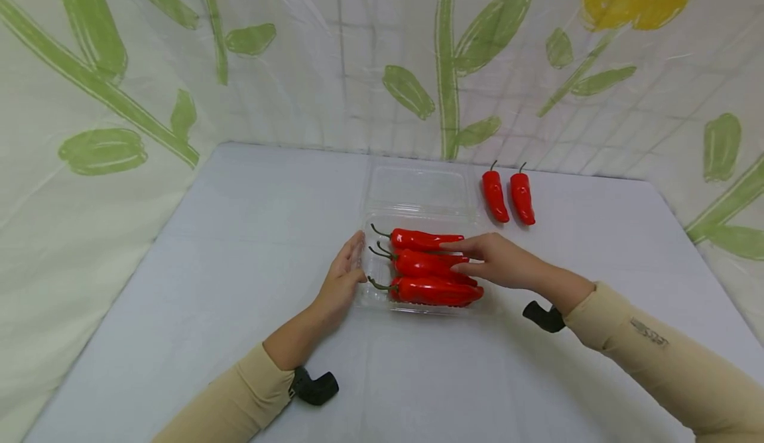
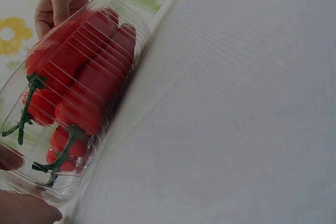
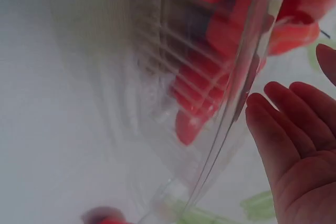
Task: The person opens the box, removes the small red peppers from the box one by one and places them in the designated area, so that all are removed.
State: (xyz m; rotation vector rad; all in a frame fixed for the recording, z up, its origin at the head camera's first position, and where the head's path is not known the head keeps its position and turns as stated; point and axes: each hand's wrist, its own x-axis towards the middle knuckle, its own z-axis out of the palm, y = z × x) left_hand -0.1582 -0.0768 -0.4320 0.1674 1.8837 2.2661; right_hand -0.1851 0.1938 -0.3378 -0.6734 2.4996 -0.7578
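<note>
White table [image 1: 268, 211], red peppers [image 1: 420, 264] in a clear box [image 1: 380, 300].
Light, bendy box, I guess (don't squash!): hold its low sides; left hand [image 1: 339, 290] spread against it, right hand [image 1: 501, 262] wide.

Behind and beside the whitish bench [image 1: 251, 244], a pale sheet [image 1: 310, 65] is hanging. Printed green stems [image 1: 446, 78] and leaves [image 1: 494, 32] are climbing toward yellow flowers [image 1: 656, 8]; faint grid lines [image 1: 341, 45] are showing across its middle, and soft light is glinting on its creases.
</note>
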